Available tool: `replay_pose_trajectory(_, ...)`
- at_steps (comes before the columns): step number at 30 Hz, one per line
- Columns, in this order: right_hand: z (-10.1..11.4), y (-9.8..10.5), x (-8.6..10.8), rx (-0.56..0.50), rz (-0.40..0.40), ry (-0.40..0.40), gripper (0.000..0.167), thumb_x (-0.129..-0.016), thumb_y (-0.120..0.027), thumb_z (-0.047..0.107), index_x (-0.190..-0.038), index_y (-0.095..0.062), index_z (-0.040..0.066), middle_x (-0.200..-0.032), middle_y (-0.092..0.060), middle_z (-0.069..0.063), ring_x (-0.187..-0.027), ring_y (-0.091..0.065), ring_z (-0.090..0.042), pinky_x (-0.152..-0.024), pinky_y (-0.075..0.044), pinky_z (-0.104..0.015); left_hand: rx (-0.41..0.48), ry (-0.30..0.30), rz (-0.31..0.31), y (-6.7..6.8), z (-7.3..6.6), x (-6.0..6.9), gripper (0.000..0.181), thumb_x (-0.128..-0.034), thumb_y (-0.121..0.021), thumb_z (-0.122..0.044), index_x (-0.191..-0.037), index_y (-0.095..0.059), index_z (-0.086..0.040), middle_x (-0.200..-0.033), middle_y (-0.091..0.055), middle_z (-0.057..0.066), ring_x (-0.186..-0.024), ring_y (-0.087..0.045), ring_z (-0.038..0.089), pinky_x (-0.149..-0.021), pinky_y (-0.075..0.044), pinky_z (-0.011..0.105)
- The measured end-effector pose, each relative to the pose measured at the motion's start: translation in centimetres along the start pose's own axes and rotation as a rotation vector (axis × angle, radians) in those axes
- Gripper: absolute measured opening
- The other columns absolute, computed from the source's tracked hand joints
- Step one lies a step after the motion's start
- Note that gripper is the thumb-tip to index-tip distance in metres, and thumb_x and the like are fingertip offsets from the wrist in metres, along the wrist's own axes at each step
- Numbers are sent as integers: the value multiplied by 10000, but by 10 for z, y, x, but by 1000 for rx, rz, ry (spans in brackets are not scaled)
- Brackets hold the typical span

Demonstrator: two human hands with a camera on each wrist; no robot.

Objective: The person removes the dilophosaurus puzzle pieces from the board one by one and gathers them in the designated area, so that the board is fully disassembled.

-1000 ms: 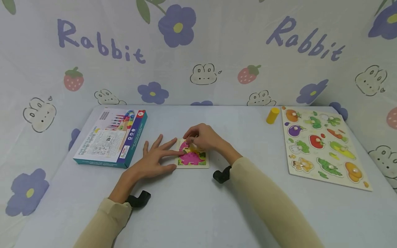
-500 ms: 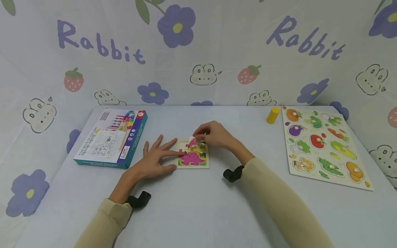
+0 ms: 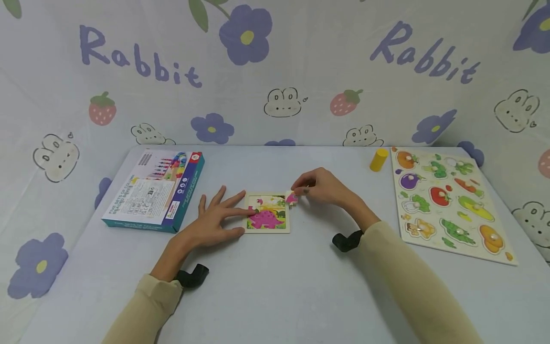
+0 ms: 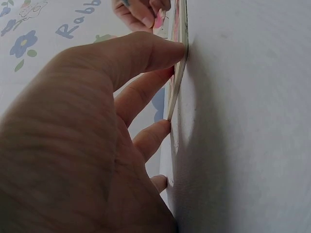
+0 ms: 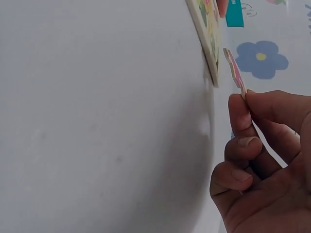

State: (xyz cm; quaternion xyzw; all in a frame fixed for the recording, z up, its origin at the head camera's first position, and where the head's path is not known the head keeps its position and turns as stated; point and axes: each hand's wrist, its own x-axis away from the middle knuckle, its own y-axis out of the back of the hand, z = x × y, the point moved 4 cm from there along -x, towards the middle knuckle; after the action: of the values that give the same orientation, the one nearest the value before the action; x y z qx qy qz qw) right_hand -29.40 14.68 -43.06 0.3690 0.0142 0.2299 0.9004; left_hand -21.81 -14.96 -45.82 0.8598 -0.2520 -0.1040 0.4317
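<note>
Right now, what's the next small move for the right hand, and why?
Probably carry the pink piece a little further right and lay it on the tabletop. The right hand pinches it and has brought it from over the dinosaur puzzle to its right edge, while the left hand touches the puzzle's left side.

On the tbl (image 3: 266, 286), w/ the puzzle tray (image 3: 268, 232) as our ref, we've got: box (image 3: 150, 191) to its L, a bit farther back; cyl. (image 3: 378, 160) behind it & R, well apart; veg board (image 3: 470, 250) farthest R. Backdrop (image 3: 309, 48) stands behind the tray. L hand (image 3: 215, 222) touches its L side; R hand (image 3: 327, 188)'s to its R, puzzle pc (image 3: 291, 198) in fingers, just off its back R corner.
</note>
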Motion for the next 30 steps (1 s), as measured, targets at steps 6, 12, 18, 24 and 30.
replay_pose_trajectory(6,-11,5,7,10,5,-18,163,-995,-700,163,-1108,-808,116,-1088,-790,-52,-963,-603,-225,-808,-492,-314,0,-2,-4,0,0,0,489,-930,-686,-380,-1417,-691,-331,-1771,-286,43,-1667,45,468,-1207,196,796)
replay_pose_trajectory(12,-17,8,10,19,-5,-34,157,-992,-712,160,-1112,-804,118,-1094,-784,-55,-969,-595,-225,-814,-494,-307,-4,-5,-7,0,1,1,486,-931,-686,-379,-1414,-692,-335,-1769,-293,36,-1669,41,461,-1211,193,793)
replay_pose_trajectory(18,-20,8,10,50,-9,-19,159,-997,-711,159,-1120,-798,108,-1078,-775,-57,-947,-590,-212,-805,-493,-298,-7,-5,-4,0,0,0,490,-935,-680,-387,-1422,-685,-339,-1773,-282,36,-1668,46,465,-1210,196,793)
replay_pose_trajectory(24,-18,7,10,63,-10,3,137,-996,-708,148,-1101,-789,111,-1027,-755,-54,-893,-573,-210,-757,-487,-297,-8,-3,-2,0,0,0,495,-938,-680,-381,-1432,-677,-337,-1775,-276,35,-1668,49,463,-1212,199,788)
replay_pose_trajectory(30,-17,6,11,73,-14,6,143,-997,-701,138,-1109,-782,103,-1046,-753,-61,-911,-582,-214,-777,-500,-296,-4,-5,-1,0,-1,1,498,-938,-676,-379,-1433,-678,-323,-1776,-273,46,-1666,53,471,-1213,202,785)
